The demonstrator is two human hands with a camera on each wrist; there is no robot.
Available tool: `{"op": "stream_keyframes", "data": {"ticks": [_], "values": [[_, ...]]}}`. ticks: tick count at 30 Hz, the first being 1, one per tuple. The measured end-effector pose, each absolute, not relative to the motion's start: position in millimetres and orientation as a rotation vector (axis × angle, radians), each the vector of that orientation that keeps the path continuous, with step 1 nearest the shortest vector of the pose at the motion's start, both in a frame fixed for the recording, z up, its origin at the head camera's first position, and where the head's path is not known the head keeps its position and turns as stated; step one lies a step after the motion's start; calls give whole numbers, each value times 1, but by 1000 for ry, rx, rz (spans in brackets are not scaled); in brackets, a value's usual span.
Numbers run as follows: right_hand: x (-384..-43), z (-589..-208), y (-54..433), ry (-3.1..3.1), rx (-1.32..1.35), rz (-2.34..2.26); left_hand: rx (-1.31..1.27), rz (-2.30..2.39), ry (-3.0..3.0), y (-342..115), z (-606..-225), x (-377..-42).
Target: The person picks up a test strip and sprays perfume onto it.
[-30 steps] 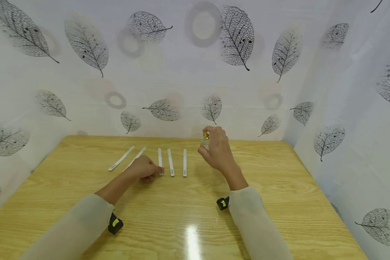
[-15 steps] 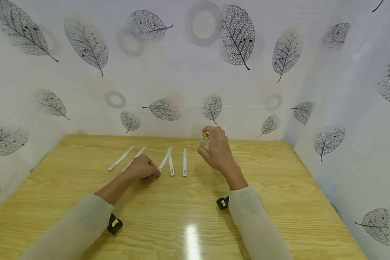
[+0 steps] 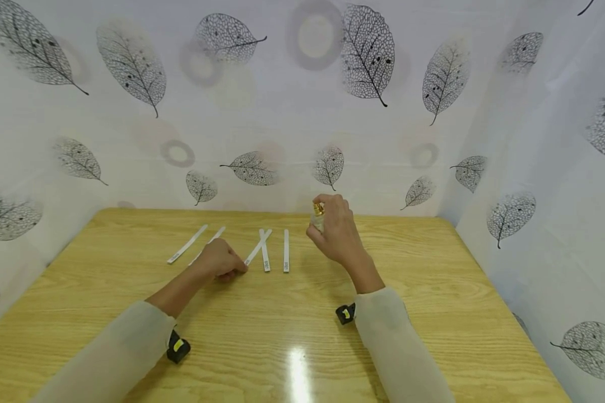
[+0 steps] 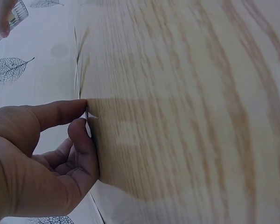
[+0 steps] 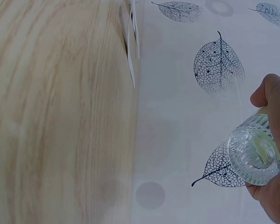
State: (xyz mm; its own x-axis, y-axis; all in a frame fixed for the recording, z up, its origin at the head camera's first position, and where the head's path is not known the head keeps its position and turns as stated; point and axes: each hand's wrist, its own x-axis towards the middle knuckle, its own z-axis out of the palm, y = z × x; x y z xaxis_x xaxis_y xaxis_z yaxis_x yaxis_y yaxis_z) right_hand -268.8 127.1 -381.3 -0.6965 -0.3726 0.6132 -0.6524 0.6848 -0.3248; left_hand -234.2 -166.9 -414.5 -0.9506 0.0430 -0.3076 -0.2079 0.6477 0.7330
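In the head view my left hand point(image 3: 220, 262) pinches the near end of a white paper test strip point(image 3: 254, 254) between thumb and index finger. That strip slants right and crosses the far part of a second strip point(image 3: 266, 260) with small print at its near end. Seen from the left wrist, the other fingers are curled near the tabletop. Above the table at right, my right hand point(image 3: 340, 232) grips a clear perfume bottle point(image 5: 253, 151) with a gold spray top point(image 3: 319, 209). The index finger lies on that top. The ribbed glass base faces the right wrist camera.
Another strip point(image 3: 286, 252) lies straight to the right of the crossed pair. Two slanted strips lie to the left, one whole point(image 3: 186, 244) and one partly hidden point(image 3: 217, 233) behind the left hand. A leaf-print curtain point(image 3: 282, 112) borders the wooden table point(image 3: 423, 336).
The pinched strip has swung from nearly straight to slanted, its far end moving right across the neighbouring strip. The left hand has shifted slightly left. The right hand with the perfume bottle stays put.
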Motion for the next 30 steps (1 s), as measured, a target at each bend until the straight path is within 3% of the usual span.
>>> {"op": "stream_keyframes", "data": {"ticks": [30], "values": [[-270,-382,128,-2384,797,741,-100,1265,2565,-163,-415,-234]]}}
